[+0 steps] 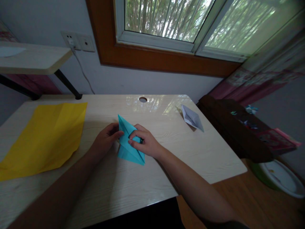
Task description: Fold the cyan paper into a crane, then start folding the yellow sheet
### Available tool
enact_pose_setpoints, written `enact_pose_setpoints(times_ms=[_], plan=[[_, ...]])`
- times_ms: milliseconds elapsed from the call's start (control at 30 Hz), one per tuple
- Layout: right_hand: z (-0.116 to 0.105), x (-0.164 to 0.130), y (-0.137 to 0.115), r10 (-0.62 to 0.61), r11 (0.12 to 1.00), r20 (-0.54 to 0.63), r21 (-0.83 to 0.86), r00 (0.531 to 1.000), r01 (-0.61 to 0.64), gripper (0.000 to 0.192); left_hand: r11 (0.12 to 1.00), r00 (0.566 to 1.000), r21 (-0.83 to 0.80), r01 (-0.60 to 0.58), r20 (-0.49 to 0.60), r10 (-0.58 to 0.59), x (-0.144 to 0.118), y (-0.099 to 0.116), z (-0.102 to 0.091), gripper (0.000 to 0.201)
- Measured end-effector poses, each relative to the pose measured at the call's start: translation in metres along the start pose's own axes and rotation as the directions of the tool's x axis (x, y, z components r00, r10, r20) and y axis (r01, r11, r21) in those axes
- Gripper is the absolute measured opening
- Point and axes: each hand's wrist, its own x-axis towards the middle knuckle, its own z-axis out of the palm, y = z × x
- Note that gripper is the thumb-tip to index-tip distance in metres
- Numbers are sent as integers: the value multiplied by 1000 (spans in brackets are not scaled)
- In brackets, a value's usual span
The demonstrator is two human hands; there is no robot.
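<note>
A sheet of turquoise paper (130,152), folded into a pointed shape with creases and layered flaps, is held just over the table in front of me. My left hand (108,136) pinches its left edge, thumb on the near face and fingers behind. On the right side, my right hand (144,140) grips the folded paper with thumb and index finger at a flap near its middle. Part of the paper's right side is hidden behind those fingers. One corner points up and away, another down to the right.
A large yellow paper sheet (52,136) lies at the table's left. A folded white paper piece (192,117) rests at the back right. The pale wooden table (209,152) has a round cable hole (143,100). A raised shelf (35,57) stands back left; a green-white basin (283,178) is at right.
</note>
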Motion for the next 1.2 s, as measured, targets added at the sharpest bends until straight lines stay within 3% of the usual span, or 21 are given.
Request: enact_pose_setpoints(times_ms=[233, 333, 533, 633, 767, 1000, 1200], plan=[[0, 0, 3, -19, 999, -10, 34, 1000, 19, 3, 1000, 999, -2, 15, -28, -15, -1, 2, 2, 35], [2, 0, 5, 5, 999, -36, 38, 999, -4, 15, 1000, 997, -1, 14, -77, -14, -1, 3, 2, 37], [10, -2, 9, 239, 931, -105, 308, 965, -197, 46, 999, 989, 38, -10, -147, 16, -2, 1, 1, 42], [11, -1, 11, 311, 880, -135, 414, 941, -232, 46, 999, 990, 49, -6, -140, 13, -2, 1, 1, 44], [9, 1, 16, 319, 857, -184, 474, 930, -201, 45, 997, 997, 78, 16, -70, -11, -3, 3, 3, 38], [8, 3, 21, 326, 873, -260, 453, 909, -183, 40, 980, 990, 179, -87, -96, 105, 1, 2, -1, 29], [6, 4, 19, 358, 864, -288, 463, 888, -198, 34, 979, 999, 198, 38, -30, -33, -1, 4, -2, 31]])
